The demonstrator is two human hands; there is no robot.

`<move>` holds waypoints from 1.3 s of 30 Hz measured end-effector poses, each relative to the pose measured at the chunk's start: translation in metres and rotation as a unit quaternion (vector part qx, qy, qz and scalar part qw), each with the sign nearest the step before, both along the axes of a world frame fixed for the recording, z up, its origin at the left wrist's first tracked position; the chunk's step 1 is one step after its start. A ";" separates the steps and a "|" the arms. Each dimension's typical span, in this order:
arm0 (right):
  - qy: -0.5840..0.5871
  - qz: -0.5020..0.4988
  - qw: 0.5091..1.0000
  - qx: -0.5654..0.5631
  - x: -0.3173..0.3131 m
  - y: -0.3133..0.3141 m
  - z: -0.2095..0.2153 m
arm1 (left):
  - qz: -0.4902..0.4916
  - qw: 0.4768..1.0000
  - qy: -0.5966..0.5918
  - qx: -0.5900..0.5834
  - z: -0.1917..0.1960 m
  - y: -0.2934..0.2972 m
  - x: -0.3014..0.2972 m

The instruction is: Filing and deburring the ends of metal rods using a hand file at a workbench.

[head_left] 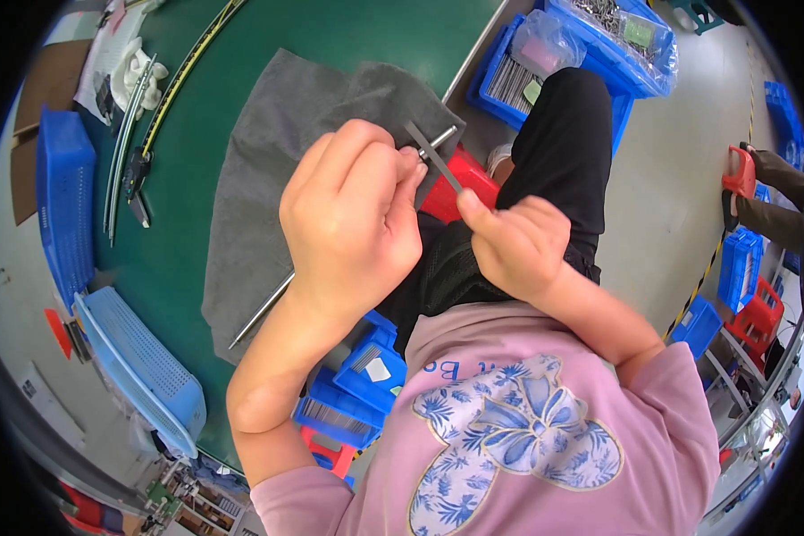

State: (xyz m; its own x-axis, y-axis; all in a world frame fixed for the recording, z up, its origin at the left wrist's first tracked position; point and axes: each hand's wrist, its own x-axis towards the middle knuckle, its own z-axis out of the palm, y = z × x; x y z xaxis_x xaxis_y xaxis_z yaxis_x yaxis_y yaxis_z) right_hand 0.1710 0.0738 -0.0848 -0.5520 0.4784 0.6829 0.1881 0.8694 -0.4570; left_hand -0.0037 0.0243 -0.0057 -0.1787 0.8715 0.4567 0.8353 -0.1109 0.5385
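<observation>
My left hand point(348, 210) is closed round a thin, shiny metal rod point(263, 314). The rod slants from lower left to upper right, passes behind the hand, and its far end sticks out beyond the fingertips. In my right hand point(523, 246) is a flat, narrow grey metal file point(438, 163), pinched with the thumb along it. The file crosses the rod's projecting end just past my left fingertips; whether they touch is hard to tell. Under the left hand and rod a grey cloth point(259, 179) covers part of the green tabletop point(272, 27).
Several thin rods point(121, 147) and a utility knife point(136, 174) lie at the table's left, beside a yellow-black strip point(180, 85). Blue baskets point(67, 205) line that edge. Parts bins point(505, 112) stand at upper right, near a red stool point(464, 183). Another person's legs point(773, 196) show far right.
</observation>
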 end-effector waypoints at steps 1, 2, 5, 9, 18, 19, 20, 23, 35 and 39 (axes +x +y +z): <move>0.012 -0.002 1.000 0.010 -0.002 0.001 0.003 | -0.008 1.000 0.004 0.003 0.001 0.000 0.001; 0.024 -0.004 1.000 0.020 -0.008 0.004 0.006 | -0.009 1.000 0.003 0.002 0.002 0.000 0.001; 0.027 0.011 1.000 0.008 -0.032 0.022 0.022 | -0.012 1.000 0.015 0.002 0.002 0.001 -0.001; 0.002 0.002 1.000 0.015 0.003 0.002 -0.002 | -0.004 1.000 0.008 0.003 0.002 0.001 -0.001; -0.041 0.014 0.999 -0.003 0.006 0.006 0.017 | 0.002 1.000 0.001 0.000 0.001 0.000 -0.001; -0.052 -0.005 0.999 -0.013 0.005 0.000 0.023 | 0.002 1.000 0.001 0.000 0.002 0.001 0.000; -0.053 -0.006 0.999 -0.013 0.001 0.003 0.027 | 0.002 1.000 0.009 0.004 0.003 0.002 0.000; -0.062 0.016 0.998 -0.018 -0.025 0.025 0.051 | 0.006 1.000 0.008 0.005 0.001 0.002 0.001; -0.076 0.035 0.995 -0.047 -0.007 0.017 0.051 | 0.003 1.000 0.010 0.019 0.000 0.000 0.000; -0.110 0.034 0.992 -0.045 0.012 0.010 0.052 | 0.005 1.000 0.018 0.012 0.001 0.002 0.001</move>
State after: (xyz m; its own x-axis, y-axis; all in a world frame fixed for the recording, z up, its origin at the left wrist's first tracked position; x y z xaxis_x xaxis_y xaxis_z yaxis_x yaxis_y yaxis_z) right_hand 0.1829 0.0841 -0.0328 -0.7165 0.4880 0.4985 0.2343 0.8414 -0.4869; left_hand -0.0031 0.0261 -0.0051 -0.1698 0.8583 0.4842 0.8550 -0.1160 0.5055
